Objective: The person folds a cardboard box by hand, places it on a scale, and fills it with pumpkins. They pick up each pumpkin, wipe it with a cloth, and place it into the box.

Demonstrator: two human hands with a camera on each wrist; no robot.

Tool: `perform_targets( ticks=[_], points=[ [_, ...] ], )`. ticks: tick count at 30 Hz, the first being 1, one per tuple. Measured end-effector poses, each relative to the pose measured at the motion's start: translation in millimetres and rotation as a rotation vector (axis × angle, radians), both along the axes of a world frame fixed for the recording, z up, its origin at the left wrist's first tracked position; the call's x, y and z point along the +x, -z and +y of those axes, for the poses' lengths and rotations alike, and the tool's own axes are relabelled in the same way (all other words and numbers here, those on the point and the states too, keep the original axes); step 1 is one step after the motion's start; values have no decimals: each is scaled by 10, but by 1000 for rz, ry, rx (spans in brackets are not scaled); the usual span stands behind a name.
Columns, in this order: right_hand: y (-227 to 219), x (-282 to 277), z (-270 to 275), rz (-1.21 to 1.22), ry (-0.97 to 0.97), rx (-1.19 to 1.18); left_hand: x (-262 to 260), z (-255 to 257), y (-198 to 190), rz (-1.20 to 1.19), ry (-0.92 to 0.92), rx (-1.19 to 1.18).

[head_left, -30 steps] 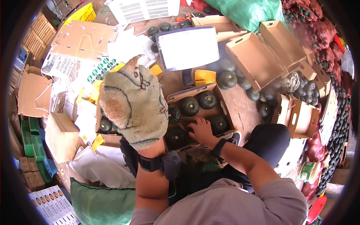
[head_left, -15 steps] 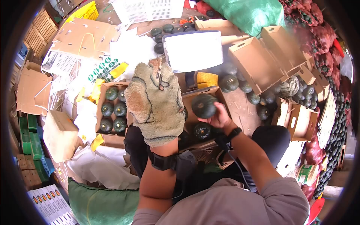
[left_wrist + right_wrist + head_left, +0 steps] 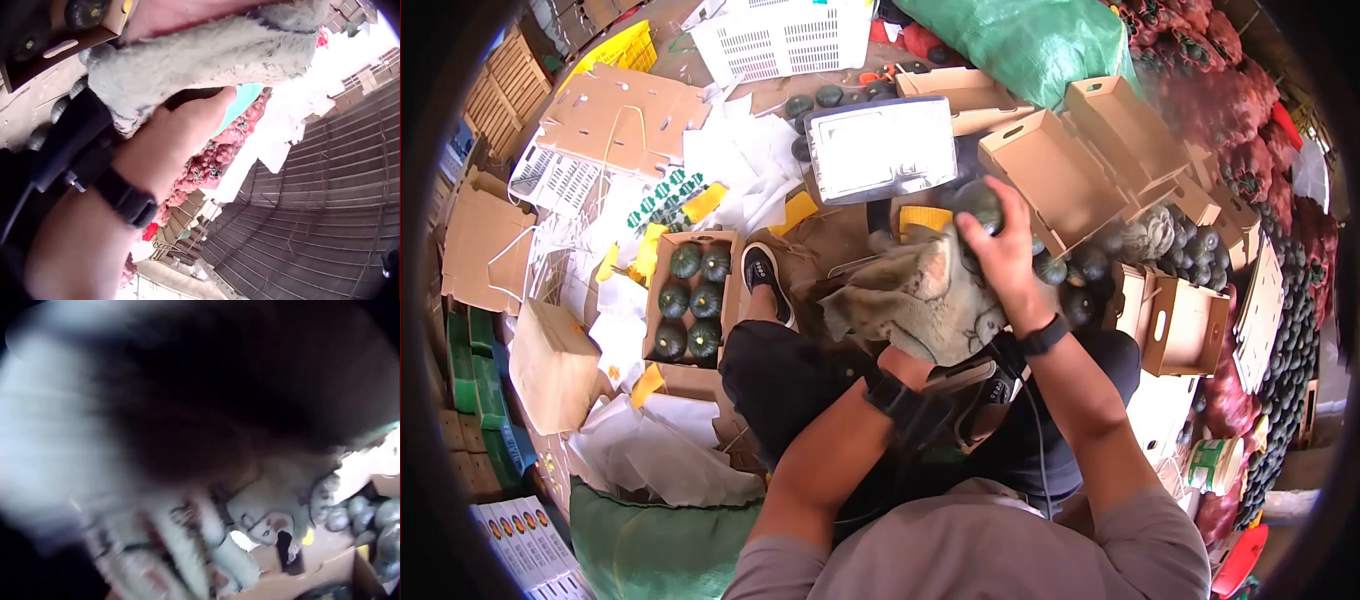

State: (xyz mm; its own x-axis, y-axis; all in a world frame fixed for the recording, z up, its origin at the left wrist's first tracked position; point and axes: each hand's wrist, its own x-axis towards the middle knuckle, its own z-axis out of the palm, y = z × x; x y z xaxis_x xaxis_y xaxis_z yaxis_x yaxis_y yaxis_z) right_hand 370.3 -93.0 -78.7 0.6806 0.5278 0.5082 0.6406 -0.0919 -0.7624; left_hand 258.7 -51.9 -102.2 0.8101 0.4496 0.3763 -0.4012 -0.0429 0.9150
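Note:
A dark green squash (image 3: 977, 204) sits in my right hand (image 3: 1010, 255), whose fingers and thumb curl round it at chest front. My left hand is covered by a worn, fluffy grey-green cloth (image 3: 925, 305), which lies up against the squash's lower side. Only the left wrist and base of the hand (image 3: 187, 122) show bare in the left wrist view; the fingers are hidden under the cloth. An open cardboard box (image 3: 90, 42) with squashes in it appears at that view's top left. The right wrist view is mostly dark and blurred, with patterned cloth low in it.
A second cardboard box (image 3: 654, 310) holding several squashes stands left of the knees. Ahead is a white-lidded bin (image 3: 882, 150). Empty cardboard trays (image 3: 1055, 175) lie to the right, with loose squashes (image 3: 1080, 305) beside them. A green sack (image 3: 665, 540) is at the lower left.
My right hand took hold of a squash in the box and lifted it up and forward. The cloth-covered left hand moved right and tilted over to meet the squash.

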Motion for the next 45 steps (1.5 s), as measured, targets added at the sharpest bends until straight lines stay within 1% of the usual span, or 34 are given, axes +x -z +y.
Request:
perform_targets(
  ticks=[1, 2, 3, 4, 6, 7, 9, 10, 11, 12, 13, 14, 15, 16, 18, 19, 22, 23, 26, 27, 28, 29, 30, 31, 33, 36, 37, 38, 40, 41, 42, 43, 44, 45],
  points=[
    [4, -42, -51, 70, 12, 7, 64, 51, 82, -203, 216, -547],
    [10, -202, -157, -122, -59, -44, 43, 187, 164, -253, 301, -859],
    [20, -446, -289, -73, -267, -18, 17, 326, 217, -314, 354, -1182],
    [34, -617, -369, -16, -471, 3, -20, 582, 134, -432, 687, -1011],
    [86, -529, -288, -139, -403, -42, -105, 627, 502, -207, 477, -1135],
    [139, -448, -265, -197, -365, -73, -55, 490, 304, -97, 268, -663],
    [219, -194, -131, -66, -47, -43, -122, 199, -228, 248, -4, 202],
    [183, -166, -112, 16, 44, -6, -70, 205, -55, 96, 130, -166],
    [132, -262, -238, -122, -70, -53, -20, 208, 119, -60, 251, -536],
    [64, -351, -332, -187, -294, -69, -15, 294, 376, -35, 312, -733],
    [-7, -321, -373, -23, -530, -65, -12, 379, 632, -10, 354, -939],
    [-44, -274, -415, 147, -762, -60, -50, 400, 678, 99, 217, -696],
    [-6, -206, -353, 344, -712, -51, -91, 417, 627, 227, 78, -460],
    [7, -140, -242, 456, -516, -93, -175, 362, 315, 329, -209, 194],
    [-79, -766, -264, -157, -17, -328, -89, 487, 672, 341, -422, 756],
    [9, -750, -298, -187, -47, -254, -58, 530, 611, 337, -576, 1010],
    [5, -514, -358, 98, -394, -112, -304, 705, 220, 433, -196, 682],
    [23, -475, -317, 512, -476, 27, -297, 602, 329, 361, -304, 759],
    [243, -553, -185, 1029, -307, 570, -161, 252, 446, 282, -339, 185],
    [296, -477, -204, 722, -298, 408, -152, 215, 397, 310, -331, 50],
    [368, -277, -274, 268, -324, 0, -197, 263, 148, 404, -381, 302],
    [88, -260, -342, 149, -372, -201, -240, 327, -98, 495, -430, 554],
    [-184, -275, -388, 28, -419, -403, -217, 415, -1, 420, -513, 763],
    [-172, -258, -384, 81, -482, -383, -195, 502, 98, 345, -626, 968],
    [-140, -252, -422, 199, -598, -338, -153, 577, 262, 158, -468, 365],
    [88, -439, -368, 1411, -550, 237, -154, 348, 259, 92, -294, -388],
    [123, -517, -311, 1443, -426, 305, -135, 243, 180, 65, -274, -590],
    [241, -473, -285, 1086, -401, 223, -134, 170, 115, 89, -284, -675],
    [362, -402, -211, 385, -326, 69, -161, 214, 88, 269, -589, 107],
    [202, -322, -355, 229, -236, -340, -181, 254, 64, 318, -633, 392],
    [118, -343, -368, 192, -327, -296, -202, 294, 43, 347, -704, 671],
    [65, -355, -384, 152, -420, -254, -261, 353, -12, 343, -692, 826],
    [50, -357, -398, 112, -510, -212, -304, 435, -56, 255, -576, 736],
    [109, -339, -394, 259, -580, -133, -345, 517, -101, 174, -457, 640]
  ],
)
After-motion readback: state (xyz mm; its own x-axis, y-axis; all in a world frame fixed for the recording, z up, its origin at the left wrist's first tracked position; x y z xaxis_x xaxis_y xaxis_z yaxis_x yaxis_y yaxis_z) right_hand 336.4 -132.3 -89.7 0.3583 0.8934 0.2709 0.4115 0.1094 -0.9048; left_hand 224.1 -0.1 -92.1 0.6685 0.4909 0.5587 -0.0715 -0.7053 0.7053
